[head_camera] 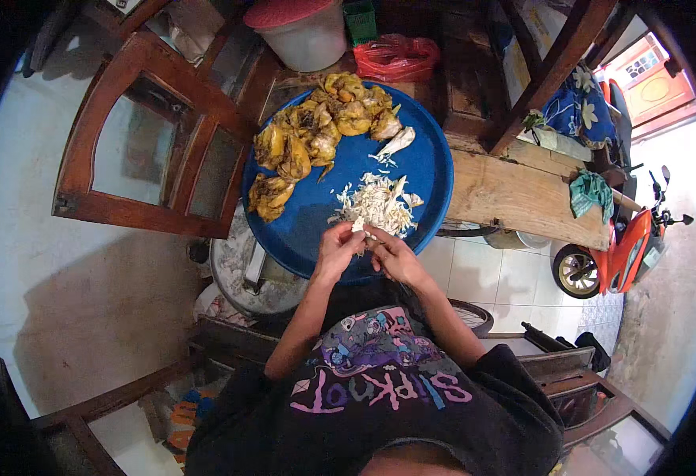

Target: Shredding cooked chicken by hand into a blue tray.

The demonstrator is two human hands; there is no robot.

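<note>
My left hand [337, 249] and my right hand [397, 259] meet at the near side of a large round blue tray [306, 241]. Between their fingertips is a small piece of pale chicken meat [359, 225], partly hidden by the fingers. Just beyond them lies a heap of shredded chicken [381, 202]. A larger white strip of chicken [397, 143] rests farther back on the tray. Several yellow-brown cooked chicken pieces [315, 128] are piled along the tray's far and left side, with one chicken piece [270, 196] at the left rim.
Behind the tray stand a lidded white bucket [303, 38] and a red plastic bag [395, 58]. A wooden cabinet door [131, 143] hangs open at left. To the right are a wooden plank [520, 193], a green cloth [591, 195] and a red motorcycle [619, 256]. A round metal lid [235, 268] lies below the tray.
</note>
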